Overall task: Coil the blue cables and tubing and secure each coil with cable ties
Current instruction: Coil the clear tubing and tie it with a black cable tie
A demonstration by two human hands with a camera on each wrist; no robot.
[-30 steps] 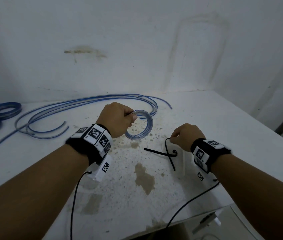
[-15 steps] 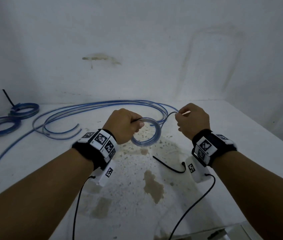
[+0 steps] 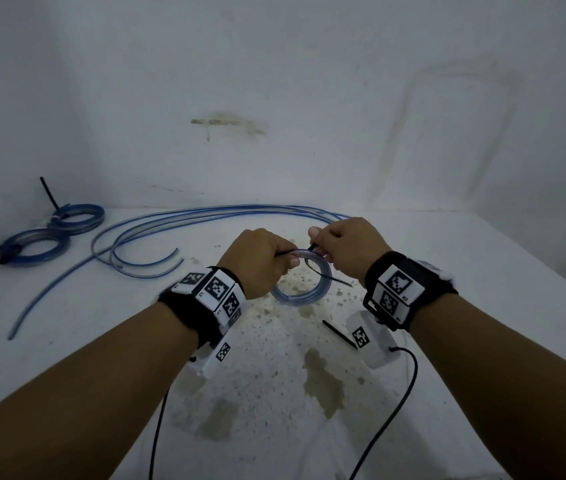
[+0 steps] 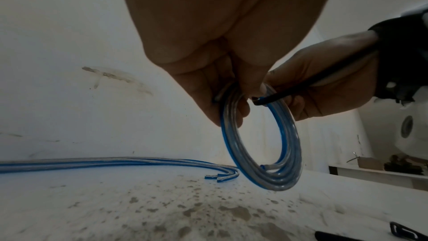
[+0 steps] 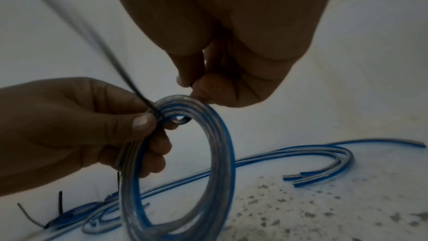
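Observation:
My left hand (image 3: 283,262) grips a small coil of clear-and-blue tubing (image 3: 300,287) above the table, holding it upright by its top left. In the left wrist view the coil (image 4: 262,146) hangs from my left fingers (image 4: 215,96). My right hand (image 3: 316,244) pinches a black cable tie (image 3: 326,276) at the coil's top; the tie runs down through the ring. Seen from the right wrist, the tie (image 5: 132,87) crosses the coil (image 5: 185,162) at my left thumb (image 5: 141,122), and my right fingertips (image 5: 197,85) hold its end.
Several long loose tubes (image 3: 205,216) curve across the back of the white table (image 3: 482,278). Two tied coils (image 3: 32,242) (image 3: 77,216) lie at the far left. A spare black tie (image 3: 338,332) rests beside my right wrist. Walls close off the back and right.
My right hand picked a black tie up off the table, rose, and came over to the coil. The tie now passes through the coil. My left hand kept its hold.

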